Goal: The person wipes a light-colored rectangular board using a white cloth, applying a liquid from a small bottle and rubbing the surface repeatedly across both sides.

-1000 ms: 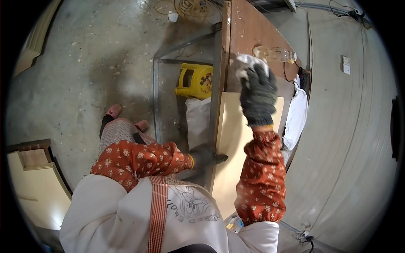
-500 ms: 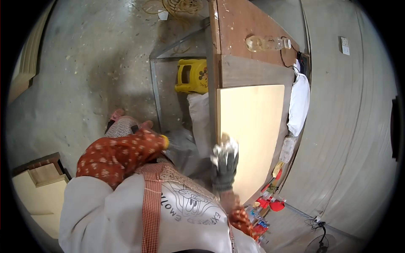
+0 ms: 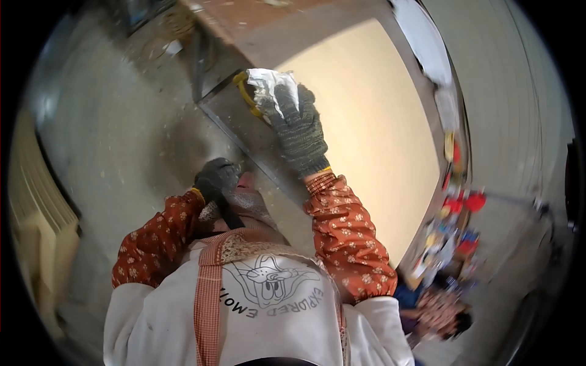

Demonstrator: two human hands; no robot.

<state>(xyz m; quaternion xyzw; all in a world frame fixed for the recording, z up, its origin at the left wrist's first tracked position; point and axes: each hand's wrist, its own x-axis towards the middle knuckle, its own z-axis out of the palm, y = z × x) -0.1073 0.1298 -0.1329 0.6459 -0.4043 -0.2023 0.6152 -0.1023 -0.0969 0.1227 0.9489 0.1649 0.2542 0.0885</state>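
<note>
My right hand, in a dark grey knit glove, grips a crumpled white rag. It is raised at the left edge of a pale, smooth wooden board that lies on the workbench. The rag sticks out past the fingertips; from this angle I cannot tell whether it touches the board. My left hand, gloved alike, hangs low near my legs with its fingers curled in. What it holds, if anything, is hidden.
Beneath the bench runs a metal frame, with a yellow plastic stool partly behind the rag. Stacked boards stand at the left. Red items and bottles clutter the bench's right end, where another person is. A white bundle lies along the far side.
The view has turned, and the board appears larger. My right hand with the white rag has gone from over the board to its left edge. My left hand has come into sight.
</note>
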